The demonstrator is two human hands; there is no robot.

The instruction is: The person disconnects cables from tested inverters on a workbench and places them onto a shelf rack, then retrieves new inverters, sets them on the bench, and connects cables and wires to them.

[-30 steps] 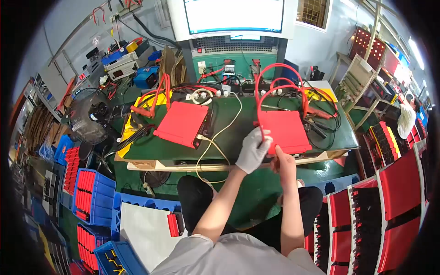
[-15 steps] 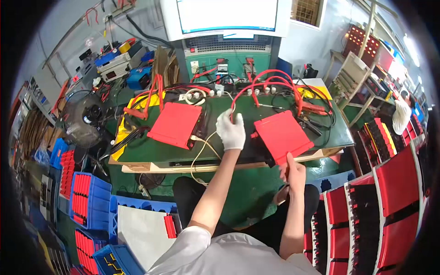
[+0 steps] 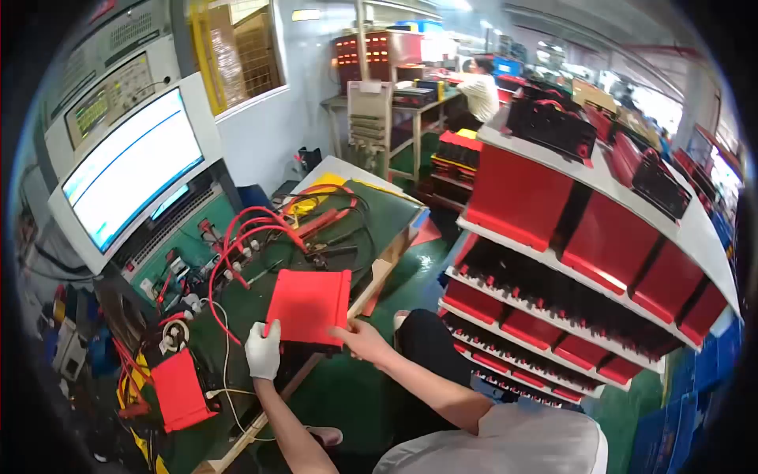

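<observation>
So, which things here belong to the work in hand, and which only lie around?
Seems in the job:
red box, held by gloved left hand and bare right hand
second red box, probably

Apparently just lying about:
yellow sheet
blue crates

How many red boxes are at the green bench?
2: the held red box, between the left hand and right hand; the other red box, farther left on the bench.

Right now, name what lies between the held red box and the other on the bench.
The head view shows the gloved left hand, a pale cable, a red cable's end and green benchtop.
</observation>
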